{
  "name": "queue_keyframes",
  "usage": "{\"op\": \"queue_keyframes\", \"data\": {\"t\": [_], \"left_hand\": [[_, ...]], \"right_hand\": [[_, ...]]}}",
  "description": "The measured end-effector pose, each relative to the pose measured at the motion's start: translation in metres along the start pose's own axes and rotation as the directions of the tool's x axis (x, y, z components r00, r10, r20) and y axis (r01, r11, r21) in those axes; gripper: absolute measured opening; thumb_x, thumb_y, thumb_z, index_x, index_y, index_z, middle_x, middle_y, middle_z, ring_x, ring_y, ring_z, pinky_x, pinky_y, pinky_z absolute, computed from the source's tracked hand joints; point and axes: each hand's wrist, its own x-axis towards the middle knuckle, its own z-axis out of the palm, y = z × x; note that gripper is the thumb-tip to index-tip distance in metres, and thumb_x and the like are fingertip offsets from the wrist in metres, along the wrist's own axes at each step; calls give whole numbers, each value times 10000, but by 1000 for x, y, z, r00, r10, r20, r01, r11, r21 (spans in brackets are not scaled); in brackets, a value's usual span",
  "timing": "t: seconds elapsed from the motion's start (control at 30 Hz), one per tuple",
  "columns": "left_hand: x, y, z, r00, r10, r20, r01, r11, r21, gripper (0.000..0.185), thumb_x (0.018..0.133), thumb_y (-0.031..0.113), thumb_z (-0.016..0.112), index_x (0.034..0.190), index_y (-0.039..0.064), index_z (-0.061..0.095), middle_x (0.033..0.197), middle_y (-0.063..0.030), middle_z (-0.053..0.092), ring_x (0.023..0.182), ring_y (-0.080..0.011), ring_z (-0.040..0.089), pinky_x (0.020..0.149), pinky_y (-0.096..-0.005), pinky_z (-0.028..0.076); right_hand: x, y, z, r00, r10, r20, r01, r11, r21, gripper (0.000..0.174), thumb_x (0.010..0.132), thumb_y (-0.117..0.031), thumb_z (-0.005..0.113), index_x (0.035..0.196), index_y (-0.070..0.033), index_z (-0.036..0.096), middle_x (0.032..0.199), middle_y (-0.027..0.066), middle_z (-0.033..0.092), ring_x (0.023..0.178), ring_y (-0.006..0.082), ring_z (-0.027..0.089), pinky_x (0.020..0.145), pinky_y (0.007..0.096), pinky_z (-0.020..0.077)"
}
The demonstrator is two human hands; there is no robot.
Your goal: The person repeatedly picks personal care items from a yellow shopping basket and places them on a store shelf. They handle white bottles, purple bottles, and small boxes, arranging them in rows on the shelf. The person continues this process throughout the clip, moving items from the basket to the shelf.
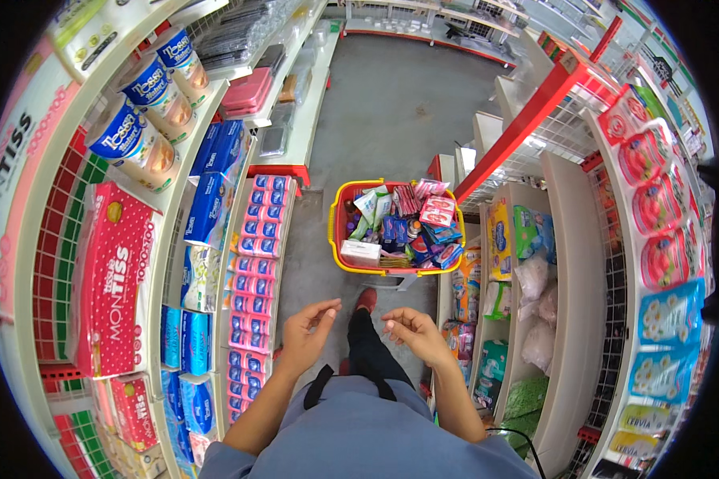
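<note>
My left hand (311, 330) is raised in front of my body, fingers apart and holding nothing. Level with it, my right hand (416, 335) is also empty, its fingers loosely curled. Ahead of both hands, touching neither, stands a red shopping basket with a yellow rim (334, 233). Packed inside are a white box (360, 252), a pink-and-white packet (437, 211), green-and-white pouches (371, 206), blue packets (394, 230) and several other small packages. What supports the basket is mostly hidden beneath it.
Shelves line both sides of the aisle. At left are pink tissue packs (256, 269), a red tissue package (117, 281) and paper towel rolls (135, 138). At right are pink pouches (659, 203), blue pouches (665, 374) and a red post (515, 129). Grey floor (404, 102) stretches beyond the basket.
</note>
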Motion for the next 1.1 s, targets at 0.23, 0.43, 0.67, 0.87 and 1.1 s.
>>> {"op": "queue_keyframes", "data": {"t": [0.23,0.43,0.67,0.87,1.1], "left_hand": [[78,3,20,989,-132,64,129,990,58,260,995,113,575,1197,-33,649,1120,-123,698,1043,-166,660,938,-295,506],[140,-3,39,985,-154,73,149,986,80,268,996,123,575,1197,-38,649,1114,-122,700,1039,-158,656,931,-290,501],[194,-29,57,979,-201,40,194,973,128,237,975,116,588,1161,3,683,1040,-103,727,943,-129,664,833,-267,506],[218,-48,58,964,-267,19,262,955,137,235,980,113,583,1162,1,682,1032,-95,727,931,-123,662,831,-263,506],[217,-52,52,948,-317,-15,316,938,140,240,981,112,588,1167,-15,674,1040,-103,723,931,-100,650,831,-251,503]], "right_hand": [[72,-12,-43,997,68,-45,-66,997,45,232,985,-175,608,1182,-55,633,952,-5,658,821,63,588,725,230,477],[125,-19,-77,990,115,-78,-109,991,80,229,978,-209,623,1160,-70,636,946,-8,664,814,73,594,704,237,474],[164,-22,-112,973,149,-176,-132,986,105,228,978,-236,623,1133,-69,630,926,5,688,788,83,608,690,244,488],[195,8,-134,962,145,-230,-117,985,130,214,972,-232,632,1099,-61,636,928,7,688,776,80,604,689,249,492],[287,77,-102,984,-10,-181,-70,897,-436,270,906,-191,664,1114,-22,633,966,155,682,906,291,674,787,401,532]]}}
